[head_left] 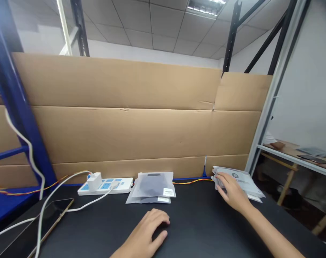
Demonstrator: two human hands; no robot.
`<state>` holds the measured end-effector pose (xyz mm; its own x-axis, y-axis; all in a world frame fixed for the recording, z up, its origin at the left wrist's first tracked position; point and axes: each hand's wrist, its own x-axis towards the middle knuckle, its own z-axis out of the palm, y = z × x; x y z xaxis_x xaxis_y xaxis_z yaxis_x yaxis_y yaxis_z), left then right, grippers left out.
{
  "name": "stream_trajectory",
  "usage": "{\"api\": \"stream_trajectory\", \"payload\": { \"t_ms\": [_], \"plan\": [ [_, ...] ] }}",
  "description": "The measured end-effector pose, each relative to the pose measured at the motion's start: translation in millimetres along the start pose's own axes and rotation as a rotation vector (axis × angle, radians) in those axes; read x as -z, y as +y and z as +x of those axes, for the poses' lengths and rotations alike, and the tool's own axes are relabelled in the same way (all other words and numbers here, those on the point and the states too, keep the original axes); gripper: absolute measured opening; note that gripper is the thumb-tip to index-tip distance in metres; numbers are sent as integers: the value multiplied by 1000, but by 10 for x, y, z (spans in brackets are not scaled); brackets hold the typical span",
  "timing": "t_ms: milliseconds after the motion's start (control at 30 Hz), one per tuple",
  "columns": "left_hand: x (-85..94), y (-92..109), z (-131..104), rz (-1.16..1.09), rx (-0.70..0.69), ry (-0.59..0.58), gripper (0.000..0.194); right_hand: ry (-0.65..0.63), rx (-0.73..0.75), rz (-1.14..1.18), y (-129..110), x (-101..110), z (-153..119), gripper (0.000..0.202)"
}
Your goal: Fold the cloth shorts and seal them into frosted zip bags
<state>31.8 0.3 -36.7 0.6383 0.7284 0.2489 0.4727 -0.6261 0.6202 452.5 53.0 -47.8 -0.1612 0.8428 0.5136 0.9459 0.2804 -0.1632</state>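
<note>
My right hand (231, 191) reaches to the far right of the black table and rests on the left part of a stack of flat translucent plastic packets (244, 181), fingers stretched out over the top one. Printing shows on that packet. In the front middle, my left hand (149, 231) lies low over the table, palm down, thumb apart from the loosely curved fingers, holding nothing. Beyond it sits a smaller pile of frosted packets (153, 184) with a dark flat content and white barcode labels.
A white power strip (122, 185) with a plugged-in white adapter (95, 181) stands at the back left. White cables cross a dark tablet-like device (52, 215) at the left. Cardboard (130, 136) walls the back edge; a blue post (23, 96) and grey post (268, 107) flank it.
</note>
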Motion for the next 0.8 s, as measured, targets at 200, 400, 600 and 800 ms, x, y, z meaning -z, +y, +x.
{"api": "stream_trajectory", "payload": {
  "t_ms": [200, 400, 600, 800],
  "plan": [
    [-50, 4, 253, 124, -227, -164, 43, -76, 294, 201, -884, -575, 357, 21],
    [-129, -277, 496, 114, -369, -156, 34, -59, 353, 308, -1066, -946, 694, 22],
    [-143, -309, 476, 97, -338, -139, 32, -94, 310, 337, -998, -989, 656, 19],
    [-108, -248, 486, 93, -324, -155, 31, -131, 270, 369, -969, -1063, 635, 19]
  ]
}}
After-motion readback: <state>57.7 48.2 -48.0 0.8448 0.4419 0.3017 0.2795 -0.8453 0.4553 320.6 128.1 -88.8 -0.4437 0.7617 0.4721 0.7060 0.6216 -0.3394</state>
